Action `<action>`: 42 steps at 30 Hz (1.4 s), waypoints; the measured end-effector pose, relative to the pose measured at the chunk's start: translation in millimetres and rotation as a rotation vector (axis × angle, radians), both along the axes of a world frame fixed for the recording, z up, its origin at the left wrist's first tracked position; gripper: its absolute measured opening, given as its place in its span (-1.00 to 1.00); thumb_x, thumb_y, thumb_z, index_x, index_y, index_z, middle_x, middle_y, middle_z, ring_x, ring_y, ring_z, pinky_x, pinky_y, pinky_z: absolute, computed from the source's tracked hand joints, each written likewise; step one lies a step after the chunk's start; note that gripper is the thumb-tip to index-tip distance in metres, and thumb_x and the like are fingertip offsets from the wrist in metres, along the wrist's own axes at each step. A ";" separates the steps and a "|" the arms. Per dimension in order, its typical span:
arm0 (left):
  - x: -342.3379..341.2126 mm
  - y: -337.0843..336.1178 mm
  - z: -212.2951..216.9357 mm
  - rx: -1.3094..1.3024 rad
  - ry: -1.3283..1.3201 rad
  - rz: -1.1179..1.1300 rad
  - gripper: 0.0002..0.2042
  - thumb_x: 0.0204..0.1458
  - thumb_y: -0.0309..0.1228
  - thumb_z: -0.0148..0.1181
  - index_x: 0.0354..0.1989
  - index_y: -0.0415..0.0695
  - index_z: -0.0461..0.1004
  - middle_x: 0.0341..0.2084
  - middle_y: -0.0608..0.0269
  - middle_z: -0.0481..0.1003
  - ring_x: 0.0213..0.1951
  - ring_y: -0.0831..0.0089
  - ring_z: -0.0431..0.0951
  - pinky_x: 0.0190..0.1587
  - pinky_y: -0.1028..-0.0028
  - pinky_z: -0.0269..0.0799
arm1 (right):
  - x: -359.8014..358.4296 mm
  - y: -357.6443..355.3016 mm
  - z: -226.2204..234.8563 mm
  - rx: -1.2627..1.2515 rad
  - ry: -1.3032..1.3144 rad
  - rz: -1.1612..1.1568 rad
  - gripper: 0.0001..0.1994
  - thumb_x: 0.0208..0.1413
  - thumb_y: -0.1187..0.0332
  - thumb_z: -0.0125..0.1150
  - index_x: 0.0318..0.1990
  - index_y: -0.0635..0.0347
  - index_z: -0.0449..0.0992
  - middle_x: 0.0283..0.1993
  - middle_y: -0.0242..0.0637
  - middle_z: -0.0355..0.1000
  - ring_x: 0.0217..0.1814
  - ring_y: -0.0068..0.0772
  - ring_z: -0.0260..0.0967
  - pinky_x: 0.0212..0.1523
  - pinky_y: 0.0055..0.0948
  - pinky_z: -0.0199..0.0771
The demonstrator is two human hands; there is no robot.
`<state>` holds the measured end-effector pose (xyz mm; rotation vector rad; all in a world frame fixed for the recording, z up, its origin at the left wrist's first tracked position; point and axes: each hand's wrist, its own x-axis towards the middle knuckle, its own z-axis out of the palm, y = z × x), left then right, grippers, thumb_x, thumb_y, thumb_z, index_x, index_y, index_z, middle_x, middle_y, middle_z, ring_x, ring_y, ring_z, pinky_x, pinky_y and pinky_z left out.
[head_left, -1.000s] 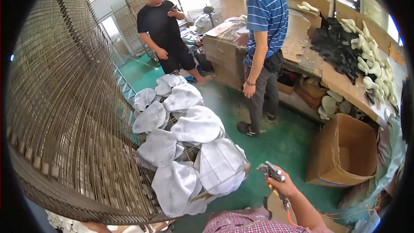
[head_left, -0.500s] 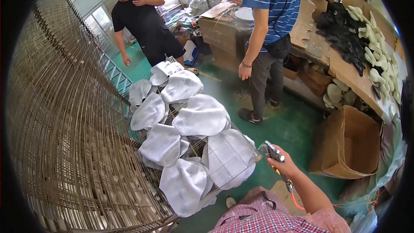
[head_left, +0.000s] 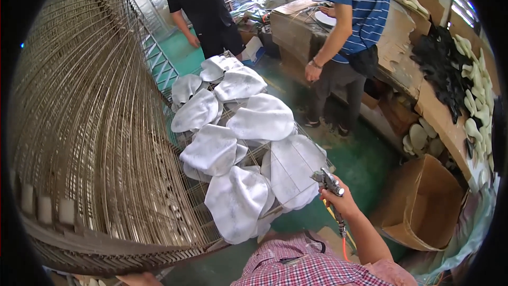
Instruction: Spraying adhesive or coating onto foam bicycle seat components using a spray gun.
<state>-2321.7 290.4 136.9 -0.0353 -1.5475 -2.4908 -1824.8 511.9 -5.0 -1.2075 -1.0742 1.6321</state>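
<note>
My right hand (head_left: pixel 338 198) is closed around a metal spray gun (head_left: pixel 329 181), its nozzle toward the white pieces. A yellow and orange hose (head_left: pixel 345 243) hangs from its handle. In front of the gun lies a rounded white fabric-like piece (head_left: pixel 293 172) under the thin wires of a wire rack (head_left: pixel 272 213). Several more such pieces, some folded over, are spread across the rack, among them a nearer one (head_left: pixel 235 201). A strip of my left hand or forearm (head_left: pixel 138 279) shows at the lower edge, below the stacked racks; its fingers are hidden.
Tall stacked wire racks (head_left: pixel 100 116) fill the left side. An open cardboard box (head_left: pixel 418 201) stands at right. Beyond, a person in black (head_left: pixel 203 10) holds a phone, and another in a striped shirt (head_left: pixel 354 10) stands by a cardboard-covered bench (head_left: pixel 389 69) bearing black and pale pieces.
The view has shifted, and the stacked racks fill more of it. The spray gun now overlaps the nearest right white piece. Part of my left arm or hand has come in at the bottom.
</note>
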 end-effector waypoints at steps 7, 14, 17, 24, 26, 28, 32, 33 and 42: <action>3.6 -20.1 -26.5 -0.057 0.140 -0.291 -0.43 0.16 -0.03 -0.29 0.24 -0.15 0.08 0.20 0.06 0.11 0.17 0.15 0.17 0.20 0.20 0.10 | -1.2 -59.5 -19.7 0.005 0.011 0.002 -0.46 0.03 0.45 0.17 0.19 0.14 0.16 -0.27 -0.41 0.36 -0.34 -0.60 0.34 -0.52 -0.61 0.36; 5.3 -37.5 -25.4 -0.029 -0.029 -0.294 -0.52 0.17 -0.14 -0.25 0.14 -0.24 0.20 0.10 0.09 0.24 0.07 0.26 0.28 0.10 0.31 0.19 | 1.9 -134.0 -19.8 -0.021 -0.005 -0.110 -0.45 0.02 0.48 0.16 0.20 0.15 0.16 -0.26 -0.36 0.38 -0.35 -0.58 0.36 -0.52 -0.61 0.37; 1.2 -45.4 -31.3 -0.064 -0.035 -0.362 -0.58 0.20 -0.19 -0.29 0.12 -0.20 0.22 0.04 0.15 0.31 0.00 0.32 0.34 0.04 0.31 0.26 | -8.2 -159.2 -9.4 -0.010 -0.035 -0.158 -0.45 0.02 0.49 0.15 0.20 0.14 0.16 -0.26 -0.35 0.39 -0.35 -0.56 0.36 -0.51 -0.61 0.37; -20.3 -56.8 -54.3 0.027 0.100 -0.866 -0.80 0.06 -0.33 -0.13 -0.32 -0.18 0.38 -0.36 0.25 0.43 -0.29 0.46 0.39 -0.18 0.43 0.28 | -62.9 -223.9 21.3 0.035 -0.059 -0.254 -0.52 0.02 0.50 0.10 0.15 0.19 0.19 -0.27 -0.33 0.39 -0.33 -0.50 0.38 -0.51 -0.58 0.38; -7.2 -47.6 -42.3 0.011 0.103 -0.844 -0.81 -0.06 -0.41 -0.02 -0.69 -0.08 0.24 -0.64 0.31 0.33 -0.44 0.51 0.32 -0.29 0.48 0.23 | -82.4 -236.5 24.5 0.035 -0.059 -0.243 -0.47 0.01 0.52 0.11 0.19 0.21 0.16 -0.27 -0.34 0.38 -0.35 -0.52 0.37 -0.52 -0.59 0.38; 5.6 -48.0 -31.7 0.051 0.087 -0.914 -0.83 -0.17 -0.50 -0.03 -0.40 -0.30 0.40 -0.44 0.22 0.42 -0.35 0.47 0.39 -0.23 0.55 0.27 | -94.2 -258.1 23.4 0.051 -0.073 -0.269 -0.50 0.02 0.52 0.09 0.16 0.20 0.19 -0.27 -0.34 0.38 -0.36 -0.53 0.37 -0.52 -0.59 0.38; 18.1 -49.8 -33.6 -0.146 0.236 -1.139 -0.68 -0.12 -0.46 0.08 -0.16 -0.38 0.44 -0.45 0.35 0.43 -0.37 0.60 0.36 -0.26 0.59 0.28 | -113.0 -299.4 -9.2 0.039 -0.041 -0.210 -0.55 0.02 0.50 0.09 0.12 0.21 0.23 -0.27 -0.35 0.39 -0.37 -0.54 0.37 -0.52 -0.61 0.38; 19.3 -53.9 -35.6 -0.177 0.200 -1.231 -0.68 -0.10 -0.45 0.10 -0.16 -0.36 0.44 -0.48 0.40 0.38 -0.40 0.64 0.34 -0.33 0.61 0.26 | -117.2 -308.6 -11.7 0.014 -0.057 -0.196 -0.57 0.02 0.49 0.09 0.10 0.21 0.24 -0.27 -0.35 0.39 -0.37 -0.55 0.37 -0.53 -0.61 0.37; 75.6 -62.6 -22.0 -0.102 0.386 -1.551 -0.62 -0.13 -0.55 0.10 -0.06 -0.41 0.37 -0.19 -0.07 0.44 -0.26 0.35 0.53 -0.24 0.47 0.46 | -149.5 -321.1 -26.7 -0.039 -0.075 -0.043 -0.50 -0.01 0.48 0.14 0.14 0.20 0.20 -0.29 -0.34 0.39 -0.41 -0.56 0.37 -0.57 -0.63 0.35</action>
